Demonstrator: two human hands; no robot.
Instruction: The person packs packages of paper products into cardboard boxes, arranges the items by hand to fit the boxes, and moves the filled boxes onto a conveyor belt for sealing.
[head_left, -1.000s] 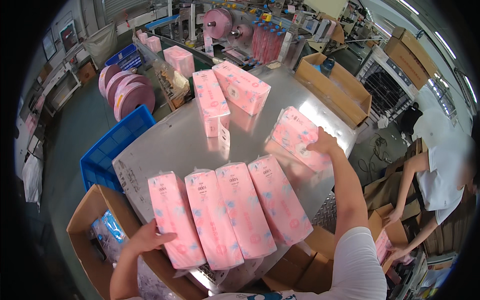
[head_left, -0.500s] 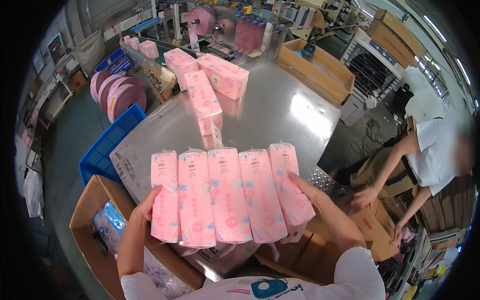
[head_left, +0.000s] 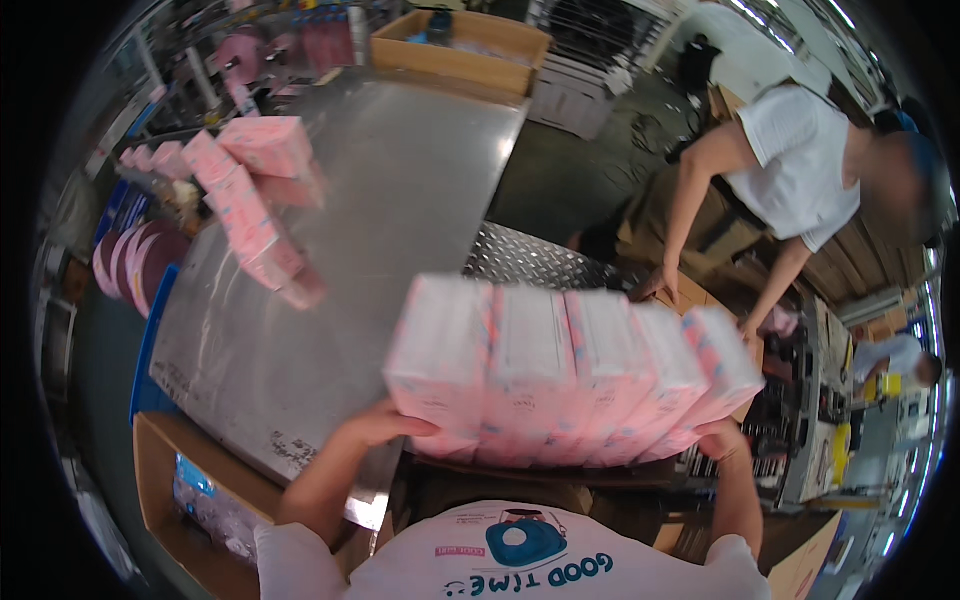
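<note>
Between my two hands is a side-by-side row of several pink wrapped tissue packs [head_left: 535, 350], their pale faces turned up and slightly blurred by motion. My left hand [head_left: 392, 424] presses the leftmost pack low on its near side. At the other end, my right hand [head_left: 722, 440] grips the rightmost pack, with its fingers partly hidden. The row is held up in front of my body, to the right of the metal table [head_left: 400, 190].
More tissue packs [head_left: 245, 205] lie at the table's far left. A carton of clear plastic [head_left: 165, 460] stands at near left, a long open carton [head_left: 455, 75] at the back. At right a co-worker [head_left: 790, 160] bends over a cardboard box [head_left: 705, 290]. Pink rolls [head_left: 155, 265] stand at far left.
My body has turned right. The row of packs has swung away from the table's near edge toward the co-worker's side and tipped, so pale faces now show instead of printed ones.
</note>
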